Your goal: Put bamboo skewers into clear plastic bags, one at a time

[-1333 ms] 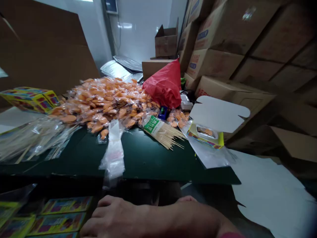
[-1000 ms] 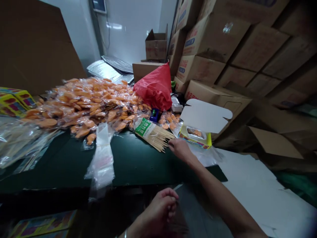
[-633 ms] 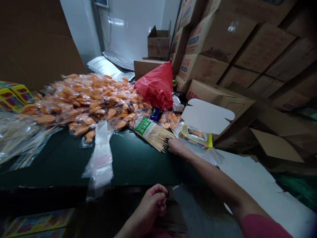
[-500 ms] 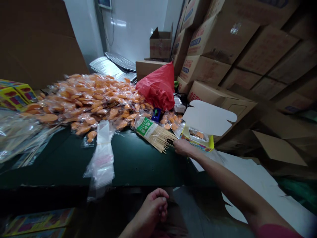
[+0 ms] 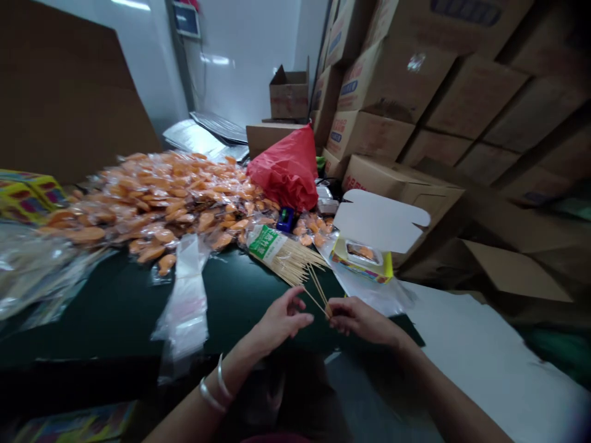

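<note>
Right hand point(image 5: 357, 319) pinched round thin sticks point(image 5: 319, 290), lengths pointing forward-left, left hand point(image 5: 279, 319) loosely spread.

A heap of wrapped pieces point(image 5: 161, 194) lies at the table's point(image 5: 235, 301) back left. Right of it sits a plastic bundle point(image 5: 289, 166), and before that the skewer pack point(image 5: 280, 251), with an open box point(image 5: 386, 269) to its right and sleeves point(image 5: 187, 298) to its left. A tray point(image 5: 364, 253) lies in the box; stacked cartons point(image 5: 373, 129) stand behind it.

Tabletop point(image 5: 240, 298) lies free between bags point(image 5: 188, 292) and skewers point(image 5: 289, 258), orange packets point(image 5: 178, 194) blocking behind.
</note>
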Action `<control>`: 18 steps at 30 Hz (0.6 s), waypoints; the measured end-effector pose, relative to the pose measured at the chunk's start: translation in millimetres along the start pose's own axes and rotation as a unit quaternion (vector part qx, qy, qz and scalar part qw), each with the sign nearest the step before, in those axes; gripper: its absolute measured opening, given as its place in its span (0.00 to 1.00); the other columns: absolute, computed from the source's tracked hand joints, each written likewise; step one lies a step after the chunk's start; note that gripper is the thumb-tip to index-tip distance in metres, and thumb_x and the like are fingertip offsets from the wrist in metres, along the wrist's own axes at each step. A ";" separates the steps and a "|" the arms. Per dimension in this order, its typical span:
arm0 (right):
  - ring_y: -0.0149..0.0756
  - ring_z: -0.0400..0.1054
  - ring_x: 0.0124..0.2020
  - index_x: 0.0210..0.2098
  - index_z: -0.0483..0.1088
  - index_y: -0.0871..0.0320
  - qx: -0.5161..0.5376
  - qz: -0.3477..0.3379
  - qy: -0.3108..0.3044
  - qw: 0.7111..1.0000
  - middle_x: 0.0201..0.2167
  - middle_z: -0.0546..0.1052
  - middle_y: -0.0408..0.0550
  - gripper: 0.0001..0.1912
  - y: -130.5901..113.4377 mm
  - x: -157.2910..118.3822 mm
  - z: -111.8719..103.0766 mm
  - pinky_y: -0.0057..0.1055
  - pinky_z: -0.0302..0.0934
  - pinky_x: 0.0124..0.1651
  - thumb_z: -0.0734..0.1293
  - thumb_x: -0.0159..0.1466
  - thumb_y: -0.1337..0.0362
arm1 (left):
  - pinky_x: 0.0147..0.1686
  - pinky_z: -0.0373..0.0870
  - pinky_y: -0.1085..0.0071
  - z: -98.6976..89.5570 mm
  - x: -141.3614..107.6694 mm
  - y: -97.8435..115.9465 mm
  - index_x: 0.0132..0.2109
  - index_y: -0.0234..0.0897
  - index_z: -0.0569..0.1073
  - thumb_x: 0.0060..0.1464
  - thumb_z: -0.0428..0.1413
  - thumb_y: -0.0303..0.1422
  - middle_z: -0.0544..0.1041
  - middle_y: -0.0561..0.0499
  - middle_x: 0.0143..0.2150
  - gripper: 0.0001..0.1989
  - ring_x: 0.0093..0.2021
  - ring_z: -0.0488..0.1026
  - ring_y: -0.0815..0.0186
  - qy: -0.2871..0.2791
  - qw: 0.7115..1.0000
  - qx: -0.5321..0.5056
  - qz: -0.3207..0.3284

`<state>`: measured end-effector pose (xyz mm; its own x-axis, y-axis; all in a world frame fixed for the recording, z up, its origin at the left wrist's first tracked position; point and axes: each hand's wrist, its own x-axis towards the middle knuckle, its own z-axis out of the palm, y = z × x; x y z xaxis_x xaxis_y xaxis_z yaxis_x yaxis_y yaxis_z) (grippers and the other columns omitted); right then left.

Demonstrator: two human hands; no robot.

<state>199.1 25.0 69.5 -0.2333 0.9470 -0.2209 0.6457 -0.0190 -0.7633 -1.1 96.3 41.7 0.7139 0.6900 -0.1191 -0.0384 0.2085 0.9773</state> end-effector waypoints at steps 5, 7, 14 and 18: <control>0.31 0.60 0.27 0.27 0.66 0.60 -0.041 -0.183 0.087 0.978 0.25 0.70 0.43 0.08 -33.0 57.1 39.2 0.27 0.57 0.31 0.58 0.61 0.69 | 0.31 0.59 0.71 -19.4 -11.8 60.2 0.35 0.36 0.71 0.56 0.49 0.33 0.67 0.54 0.28 0.07 0.29 0.62 0.69 0.082 0.956 0.221 0.173; 0.35 0.64 0.33 0.34 0.69 0.59 -0.043 -0.227 0.097 0.968 0.33 0.73 0.47 0.07 -41.0 69.5 42.0 0.31 0.60 0.38 0.59 0.61 0.68 | 0.35 0.58 0.70 -25.1 -24.6 74.4 0.29 0.37 0.69 0.57 0.48 0.31 0.67 0.53 0.27 0.10 0.31 0.62 0.66 0.125 0.928 0.283 0.209; 0.36 0.67 0.33 0.52 0.63 0.54 0.056 -0.249 0.172 0.952 0.39 0.72 0.49 0.19 -61.1 87.5 49.3 0.32 0.63 0.37 0.64 0.61 0.62 | 0.36 0.59 0.68 -44.7 -31.9 13.6 0.32 0.38 0.73 0.57 0.47 0.29 0.69 0.49 0.28 0.10 0.30 0.64 0.63 0.181 0.917 0.321 0.154; 0.35 0.66 0.33 0.34 0.68 0.56 0.059 -0.302 0.222 0.925 0.31 0.72 0.47 0.07 -75.3 105.3 74.8 0.30 0.60 0.39 0.60 0.65 0.63 | 0.36 0.62 0.67 -51.9 -25.3 -22.2 0.34 0.36 0.74 0.56 0.46 0.28 0.74 0.46 0.32 0.12 0.33 0.68 0.61 0.181 0.918 0.330 0.125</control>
<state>71.5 102.2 58.3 -0.1877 0.8340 0.5188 0.4045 0.5470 -0.7329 -54.6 110.2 13.9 0.4564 0.8692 0.1901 0.3475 -0.3708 0.8612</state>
